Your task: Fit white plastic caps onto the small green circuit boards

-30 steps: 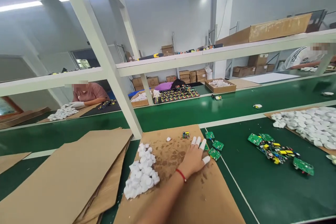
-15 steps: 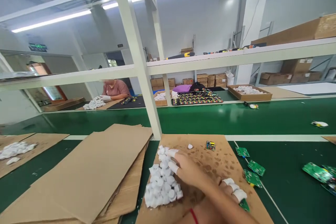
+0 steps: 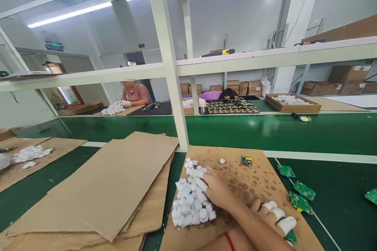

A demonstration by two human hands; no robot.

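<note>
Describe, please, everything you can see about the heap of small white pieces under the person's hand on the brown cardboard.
This heap of small white pieces is loose and irregular, made of many rounded, cap-like pieces with a matte look; their material is hard to tell. It lies near the left edge of a brown cardboard sheet. A hand wearing white finger cots touches its right side.

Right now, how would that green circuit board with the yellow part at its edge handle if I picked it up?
The green circuit board will probably feel stiff rather than floppy, since it looks flat and rigid, and fairly light, being thin. The yellow part at its edge might snag if you slide it.
</note>
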